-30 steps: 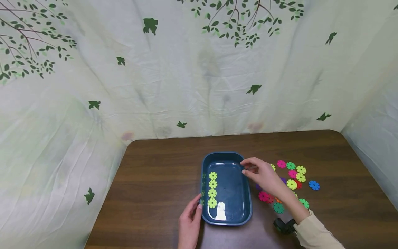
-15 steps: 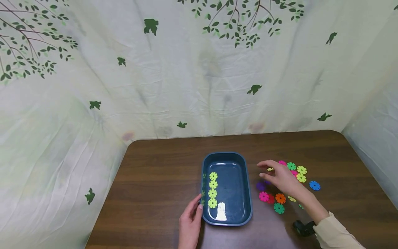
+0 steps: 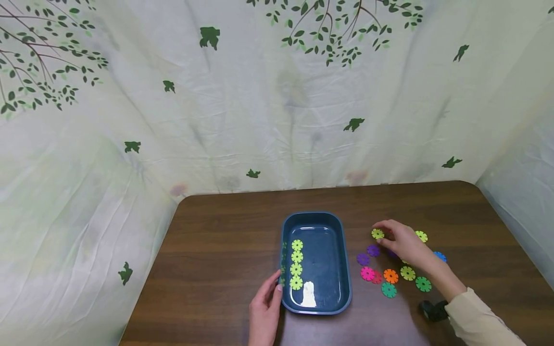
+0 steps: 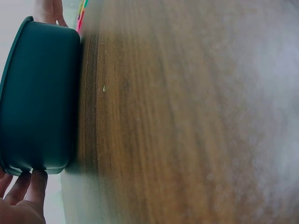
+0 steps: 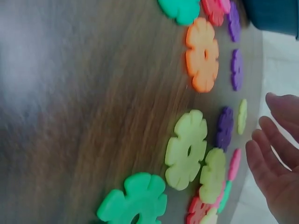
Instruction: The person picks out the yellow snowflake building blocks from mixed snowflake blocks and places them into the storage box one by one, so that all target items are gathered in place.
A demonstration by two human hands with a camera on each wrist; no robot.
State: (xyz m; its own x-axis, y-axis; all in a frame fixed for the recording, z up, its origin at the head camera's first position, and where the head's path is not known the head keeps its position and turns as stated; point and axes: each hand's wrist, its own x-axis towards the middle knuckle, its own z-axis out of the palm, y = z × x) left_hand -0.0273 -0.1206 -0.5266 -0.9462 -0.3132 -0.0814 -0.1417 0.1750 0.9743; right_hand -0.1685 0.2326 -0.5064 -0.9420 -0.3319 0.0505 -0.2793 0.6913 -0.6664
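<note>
A dark blue tray (image 3: 322, 264) holds a column of several yellow flower-shaped discs (image 3: 296, 256) along its left side. My left hand (image 3: 265, 307) is at the tray's left wall, its extended fingers (image 4: 36, 189) touching the outside just under the rim. Right of the tray, my right hand (image 3: 404, 242) reaches over scattered flower discs, thumb and fingers apart. A yellow flower disc (image 3: 377, 233) lies on the table between thumb and forefinger in the head view. In the right wrist view the fingers (image 5: 261, 163) stand loosely spread beside that yellow disc (image 5: 242, 116).
On the brown table (image 3: 225, 250) lie purple discs (image 3: 363, 259), a pink disc (image 3: 367, 274), an orange disc (image 3: 391, 276), green discs (image 3: 423, 284) and a blue disc (image 3: 440, 255), partly covered by the right arm. A leaf-printed cloth (image 3: 259, 120) hangs behind the table.
My right hand has moved from the tray's right rim rightward to the scattered discs, over the upper yellow one. The left hand and the tray have stayed put.
</note>
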